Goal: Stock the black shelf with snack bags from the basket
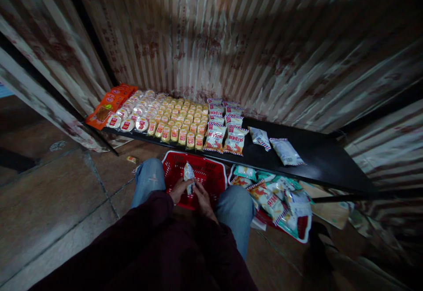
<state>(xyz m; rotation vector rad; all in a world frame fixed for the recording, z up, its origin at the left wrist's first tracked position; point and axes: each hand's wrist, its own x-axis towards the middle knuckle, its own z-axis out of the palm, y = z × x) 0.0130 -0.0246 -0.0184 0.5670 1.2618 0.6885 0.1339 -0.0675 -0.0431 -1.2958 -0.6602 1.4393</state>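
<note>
Between my knees, both hands grip one small snack packet [188, 174], held above a red basket [211, 174]. My left hand [179, 190] closes on its left side, and my right hand [202, 196] closes on its right side. The packet looks pale and shiny; its print is too small to read. Beyond the basket, a black shelf [317, 150] carries rows of white-and-red snack bags [235, 140]. Two more bags lie apart to the right, a tilted bag [259, 136] and a bag lying flat [287, 151].
Yellow wrapped cakes [174, 133], white round packs [127, 124] and orange packets [110, 106] fill the shelf's left part. A second red basket [306, 231], heaped with snack bags, stands by my right knee. One yellow packet [131, 159] lies on the floor. Striped curtain [211, 39] hangs behind.
</note>
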